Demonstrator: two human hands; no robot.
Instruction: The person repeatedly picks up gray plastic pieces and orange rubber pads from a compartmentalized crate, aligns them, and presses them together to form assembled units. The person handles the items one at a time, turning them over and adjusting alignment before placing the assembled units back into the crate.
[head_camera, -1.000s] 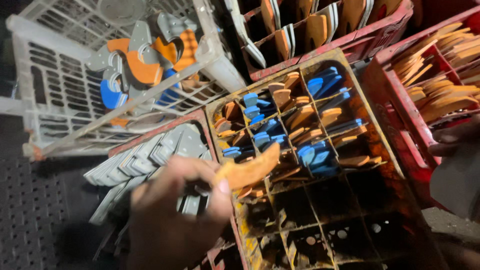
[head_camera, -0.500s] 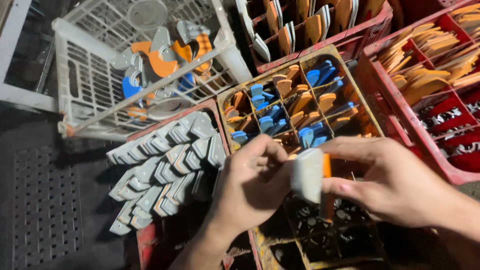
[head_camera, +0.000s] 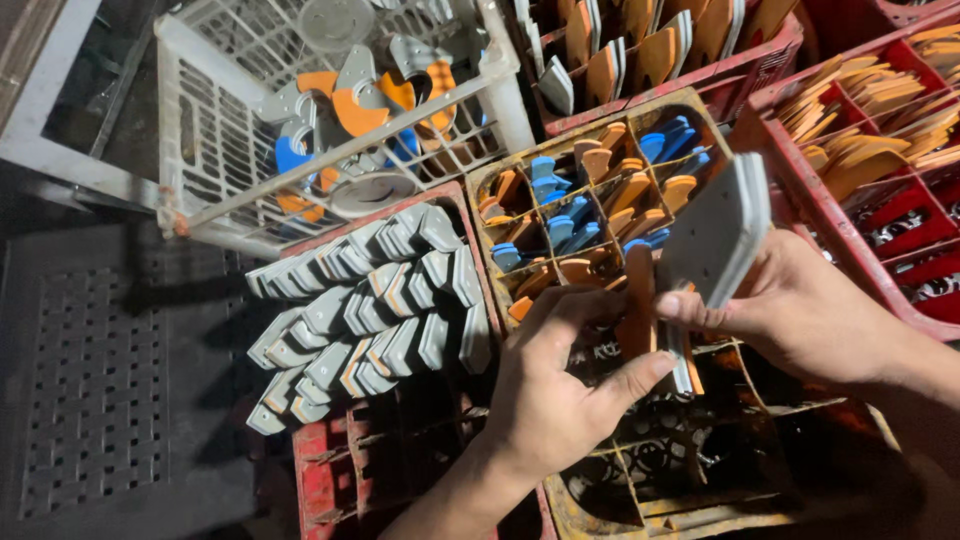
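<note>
Head view, landmark: the yellow divided crate (head_camera: 700, 130) in the middle of the frame; every place below is given from it.
Right hand (head_camera: 800, 310): over the crate's near right part, fingers clamped on a stack of flat grey pieces (head_camera: 715, 235) held up on edge above the compartments.
Left hand (head_camera: 550, 390): at the crate's near left edge, thumb and fingers closed around an orange piece (head_camera: 637, 305) and the lower ends of thin grey pieces just beside it.
Far compartments: filled with upright orange and blue pieces (head_camera: 570, 215).
Near compartments: dark, mostly unfilled as far as shows.
Left of the crate: rows of grey pieces (head_camera: 370, 310) stacked on a red crate (head_camera: 330, 470).
Beyond, to the left: a white basket (head_camera: 200, 130) of loose mixed pieces.
Right of the crate: red crates (head_camera: 880, 250) of orange pieces.
Step in hand, as I judge: gathering and squaring pieces between both hands.
Next move calls for: keeping the grey stack aligned and lowering it upright between the dividers without snagging.
</note>
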